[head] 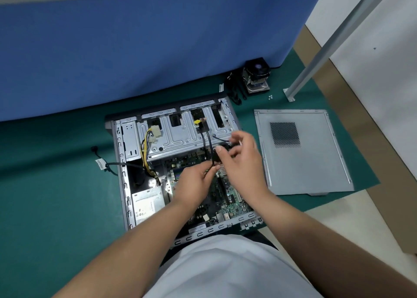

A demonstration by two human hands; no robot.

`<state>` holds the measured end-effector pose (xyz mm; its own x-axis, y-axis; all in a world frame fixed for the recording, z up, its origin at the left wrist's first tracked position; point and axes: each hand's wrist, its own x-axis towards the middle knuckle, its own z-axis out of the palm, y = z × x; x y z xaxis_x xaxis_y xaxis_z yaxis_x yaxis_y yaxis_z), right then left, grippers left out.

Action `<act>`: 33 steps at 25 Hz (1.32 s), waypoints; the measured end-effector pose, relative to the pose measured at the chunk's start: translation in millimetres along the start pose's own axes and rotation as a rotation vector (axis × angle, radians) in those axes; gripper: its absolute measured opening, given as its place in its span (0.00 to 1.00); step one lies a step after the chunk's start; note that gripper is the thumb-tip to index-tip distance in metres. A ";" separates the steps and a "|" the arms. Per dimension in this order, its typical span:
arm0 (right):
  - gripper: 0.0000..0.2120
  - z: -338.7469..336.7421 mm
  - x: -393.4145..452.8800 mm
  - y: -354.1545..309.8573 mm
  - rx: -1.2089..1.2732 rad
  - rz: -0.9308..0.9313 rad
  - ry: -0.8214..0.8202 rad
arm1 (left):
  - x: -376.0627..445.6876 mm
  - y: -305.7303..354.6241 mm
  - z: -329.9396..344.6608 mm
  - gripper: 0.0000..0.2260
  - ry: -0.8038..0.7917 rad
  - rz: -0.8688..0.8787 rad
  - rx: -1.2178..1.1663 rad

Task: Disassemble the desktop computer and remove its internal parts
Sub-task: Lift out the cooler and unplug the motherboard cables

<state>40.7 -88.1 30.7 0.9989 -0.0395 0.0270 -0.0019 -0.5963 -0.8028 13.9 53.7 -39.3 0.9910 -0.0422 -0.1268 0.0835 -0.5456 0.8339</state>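
Left hand (195, 182) sits at centre frame over the open computer case (126, 185), fingers curled and pinching a bundle of thin black cables (208, 144) just above the motherboard (228, 196). Right hand (242, 160) is just beside it, slightly higher and to the right, fingers curled around a small black connector end; its fingertips are blurred, so the exact grip cannot be told. The black cables run up from the hands to the drive cage (178, 139) in the upper part of the case, where a yellow-tabbed plug (197, 122) sits. Judgement: the step in hand is freeing data or front-panel leads from board and cage. To do it well, hold each lead by its plug body, not the wire, press any latch first, and draw straight out along the socket axis; the left hand should keep slack gathered so nothing snags on board components. Power supply (147, 204) remains seated at lower left of the case, its yellow-and-black wire loom (145, 153) draped up the left side, so that loom probably comes next. Already out, to judge by position: side panel (316, 169) flat on the green mat (56, 185) at right, cooler fan (256, 76) against the blue partition (135, 49) at upper centre-right, loose screws (270, 97) near it. One stray black lead (108, 164) trails out over the case's left wall.
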 end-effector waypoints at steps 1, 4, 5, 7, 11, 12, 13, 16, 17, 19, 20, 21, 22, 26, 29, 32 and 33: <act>0.13 0.8 -0.9 1.6 0.072 0.060 -0.038 | 3.9 2.1 2.0 0.13 -0.004 0.029 0.063; 0.05 -2.9 1.4 9.1 0.013 0.059 -0.096 | 16.9 11.3 5.4 0.10 -0.042 0.089 0.260; 0.03 -5.4 4.5 10.5 0.007 0.071 -0.089 | 20.6 15.0 6.4 0.10 -0.045 0.107 0.291; 0.04 -9.8 12.4 13.7 0.000 0.107 -0.062 | 26.9 23.6 10.0 0.10 -0.046 0.119 0.312; 0.08 -20.0 36.2 18.0 -0.019 0.179 -0.012 | 36.6 33.2 21.6 0.13 -0.049 0.065 0.178; 0.08 -22.1 42.3 18.8 -0.029 0.187 -0.008 | 37.2 33.3 24.2 0.14 -0.042 0.057 0.148; 0.07 -23.4 48.2 18.9 -0.044 0.189 -0.013 | 37.4 32.8 25.9 0.15 -0.036 0.055 0.133; 0.04 -25.4 63.9 18.4 -0.095 0.183 -0.054 | 36.8 30.1 25.9 0.17 -0.041 0.055 0.109; 0.05 -24.5 67.6 18.5 -0.101 0.184 -0.069 | 37.2 29.0 25.2 0.17 -0.048 0.053 0.102; 0.05 -21.5 74.8 19.0 -0.111 0.197 -0.098 | 38.8 27.5 25.0 0.16 -0.056 0.039 0.093; 0.05 -19.5 78.8 19.1 -0.127 0.203 -0.111 | 39.3 27.2 25.6 0.16 -0.059 0.026 0.086; 0.05 -18.0 83.7 19.5 -0.149 0.205 -0.120 | 39.8 27.8 26.4 0.16 -0.065 0.010 0.078; 0.05 -16.7 89.8 19.5 -0.177 0.206 -0.130 | 40.4 28.8 27.3 0.16 -0.073 -0.007 0.068; 0.08 -10.2 122.7 12.9 -0.344 0.197 -0.178 | 45.6 32.2 28.3 0.18 -0.101 -0.034 0.025; 0.08 -4.5 149.2 3.9 -0.449 0.204 -0.218 | 47.9 34.4 27.4 0.16 -0.093 0.013 0.063; 0.07 1.6 170.0 -3.9 -0.524 0.232 -0.245 | 49.0 35.4 26.6 0.12 0.025 0.156 0.222; 0.06 3.6 174.1 -5.6 -0.561 0.231 -0.246 | 51.3 36.2 25.5 0.12 0.076 0.201 0.288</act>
<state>214.8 -88.8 37.8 0.9513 -0.0721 -0.2997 -0.1763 -0.9247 -0.3373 65.0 10.4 -29.3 0.9905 -0.1164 0.0737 -0.1362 -0.7467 0.6511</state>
